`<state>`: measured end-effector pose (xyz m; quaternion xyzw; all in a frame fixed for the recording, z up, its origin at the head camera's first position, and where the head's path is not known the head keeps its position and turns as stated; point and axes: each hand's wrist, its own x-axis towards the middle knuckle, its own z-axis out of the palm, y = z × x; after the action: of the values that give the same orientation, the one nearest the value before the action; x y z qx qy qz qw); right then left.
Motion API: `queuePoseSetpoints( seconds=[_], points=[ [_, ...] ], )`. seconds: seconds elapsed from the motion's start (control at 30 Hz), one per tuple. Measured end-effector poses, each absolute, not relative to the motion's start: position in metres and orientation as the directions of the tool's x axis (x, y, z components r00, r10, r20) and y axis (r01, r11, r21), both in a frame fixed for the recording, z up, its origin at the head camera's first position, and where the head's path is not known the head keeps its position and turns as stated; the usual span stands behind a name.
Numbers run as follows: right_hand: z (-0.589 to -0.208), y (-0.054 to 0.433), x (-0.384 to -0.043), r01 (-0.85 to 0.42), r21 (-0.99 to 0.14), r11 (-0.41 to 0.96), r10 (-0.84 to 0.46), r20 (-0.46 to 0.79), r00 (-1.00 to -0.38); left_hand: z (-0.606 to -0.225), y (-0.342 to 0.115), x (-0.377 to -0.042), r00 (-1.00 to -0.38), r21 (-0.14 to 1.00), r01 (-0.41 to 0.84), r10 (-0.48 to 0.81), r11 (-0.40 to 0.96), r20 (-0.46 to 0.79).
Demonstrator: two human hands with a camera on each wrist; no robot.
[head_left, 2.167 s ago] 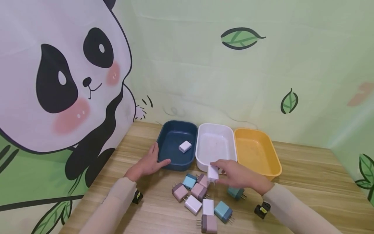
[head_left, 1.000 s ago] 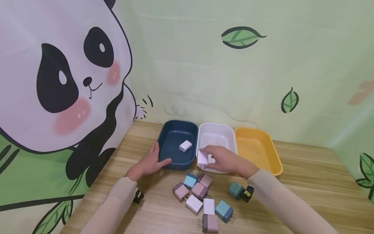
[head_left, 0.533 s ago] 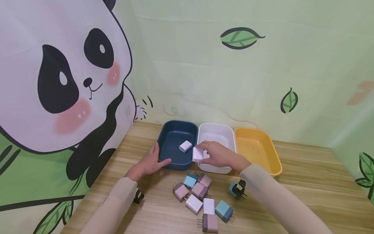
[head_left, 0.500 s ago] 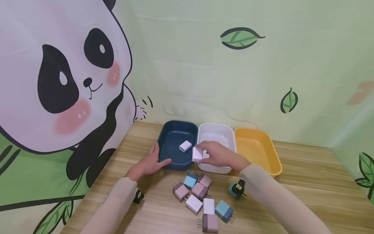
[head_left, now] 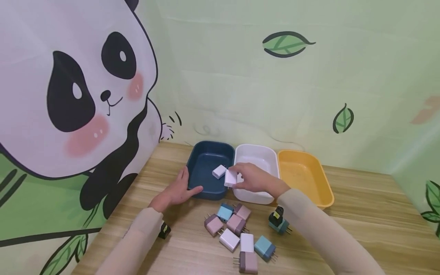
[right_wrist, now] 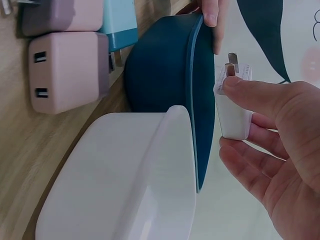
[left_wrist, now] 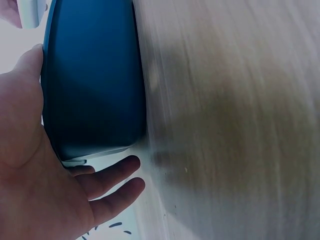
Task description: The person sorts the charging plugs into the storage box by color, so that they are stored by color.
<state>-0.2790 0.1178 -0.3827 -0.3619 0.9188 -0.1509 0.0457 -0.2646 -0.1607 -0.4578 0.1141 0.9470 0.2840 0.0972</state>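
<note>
White charger (head_left: pixel 230 178): right hand (head_left: pixel 252 177) pinches it, four o'clock over blue tray (head_left: pixel 203 164); left hand (head_left: pixel 177 190), spread, seemingly steadies its eight-o'clock side.

- held charger (head_left: pixel 230 178): plain white
- left tray (head_left: pixel 206 162): deep navy blue
- middle tray (head_left: pixel 256 197): white
- right tray (head_left: pixel 304 177): orange-yellow
- pink chargers (head_left: pixel 215 224): mauve ends
- light-blue chargers (head_left: pixel 263 246): darker blue ends
- counter (head_left: pixel 361 198): pale brown wood grain
- sleeves (head_left: pixel 141 233): beige
- backdrop (head_left: pixel 220 76): pale green, black-outlined green leaves (head_left: pixel 285 45), pink-cheeked black-and-white panda (head_left: pixel 82 26)
</note>
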Motion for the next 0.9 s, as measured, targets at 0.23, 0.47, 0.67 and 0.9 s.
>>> queuePoseSetpoints(
  seconds=[0.23, 0.47, 0.67, 0.9],
  points=[
    [-0.384, 0.109, -0.288, -0.619, -0.347, 0.705, -0.653, 0.024, -0.757, -0.458, -0.159, -0.264, -0.955, 0.559, 0.163, 0.273, 0.813, -0.118],
    [-0.387, 0.102, -0.300, -0.614, -0.376, 0.694, -0.655, 0.024, -0.755, -0.458, -0.160, -0.264, -0.954, 0.546, 0.160, 0.270, 0.823, -0.127],
    [-0.391, 0.097, -0.306, -0.586, -0.415, 0.696, -0.642, 0.006, -0.767, -0.457, -0.162, -0.264, -0.955, 0.548, 0.162, 0.270, 0.821, -0.122],
    [-0.395, 0.090, -0.311, -0.576, -0.438, 0.691, -0.638, 0.006, -0.770, -0.457, -0.161, -0.264, -0.954, 0.538, 0.172, 0.275, 0.825, -0.117]
  ],
)
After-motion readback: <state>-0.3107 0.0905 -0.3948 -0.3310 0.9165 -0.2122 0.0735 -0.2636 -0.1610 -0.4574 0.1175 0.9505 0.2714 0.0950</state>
